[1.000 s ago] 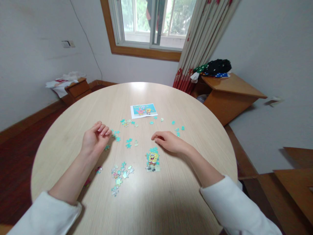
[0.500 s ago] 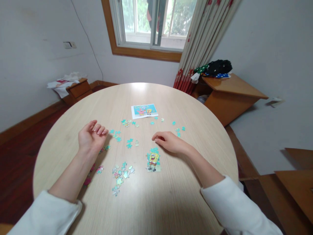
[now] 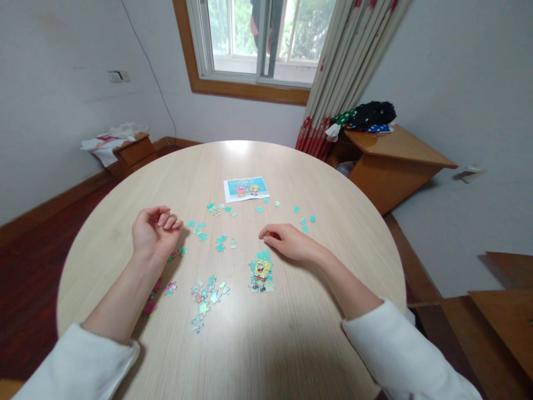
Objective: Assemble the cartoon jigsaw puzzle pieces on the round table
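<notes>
Above the pale round table (image 3: 316, 311), the left hand (image 3: 155, 236) is being held palm upward, its fingers curled loosely inward; whether anything is being enclosed by them cannot be told. Just beside them, turquoise puzzle pieces (image 3: 202, 237) are lying scattered, while pink pieces (image 3: 170, 288) are being partly hidden by the left forearm (image 3: 120, 294). The right hand (image 3: 287, 240) is being held palm down, its fingers loosely bent, with a gap being left between thumb and forefinger and nothing being seen there. Just beside it, on the near side, the joined puzzle section (image 3: 261, 272) is lying flat, a yellow square figure being shown on it. Between the forearms, pale pieces (image 3: 202, 308) are being left loose. Beyond both hands, a printed picture (image 3: 246, 189) is lying flat.
</notes>
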`<state>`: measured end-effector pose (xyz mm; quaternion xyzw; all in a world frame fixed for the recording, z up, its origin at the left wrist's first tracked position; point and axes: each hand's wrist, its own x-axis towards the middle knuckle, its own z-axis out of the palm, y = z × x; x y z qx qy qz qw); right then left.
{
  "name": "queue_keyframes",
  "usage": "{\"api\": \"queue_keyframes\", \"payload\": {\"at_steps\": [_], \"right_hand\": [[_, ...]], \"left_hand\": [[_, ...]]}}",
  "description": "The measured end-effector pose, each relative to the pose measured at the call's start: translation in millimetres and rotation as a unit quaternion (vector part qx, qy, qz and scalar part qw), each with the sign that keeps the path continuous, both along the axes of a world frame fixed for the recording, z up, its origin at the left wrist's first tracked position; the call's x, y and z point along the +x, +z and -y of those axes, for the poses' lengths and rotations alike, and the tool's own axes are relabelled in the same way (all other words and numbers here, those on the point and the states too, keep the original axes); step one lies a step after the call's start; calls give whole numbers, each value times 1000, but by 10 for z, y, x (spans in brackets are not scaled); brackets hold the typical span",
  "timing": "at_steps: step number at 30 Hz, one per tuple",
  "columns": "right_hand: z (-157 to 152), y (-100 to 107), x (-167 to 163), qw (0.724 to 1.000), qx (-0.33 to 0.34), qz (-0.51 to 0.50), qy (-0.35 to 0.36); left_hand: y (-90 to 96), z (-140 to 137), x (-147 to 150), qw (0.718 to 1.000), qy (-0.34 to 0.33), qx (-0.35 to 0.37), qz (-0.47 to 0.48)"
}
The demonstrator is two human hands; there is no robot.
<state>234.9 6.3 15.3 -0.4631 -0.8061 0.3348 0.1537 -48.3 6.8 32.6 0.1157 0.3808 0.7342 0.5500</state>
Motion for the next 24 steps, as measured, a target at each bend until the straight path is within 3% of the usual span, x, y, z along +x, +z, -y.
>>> {"api": "queue_keyframes", "payload": {"at_steps": [15, 24], "right_hand": [[3, -3, 1, 1000, -4, -2, -4], [24, 33, -2, 1000, -1, -4, -1]], "left_hand": [[34, 6, 17, 999, 44, 9, -22], [204, 76, -145, 991, 51, 43, -116]]}}
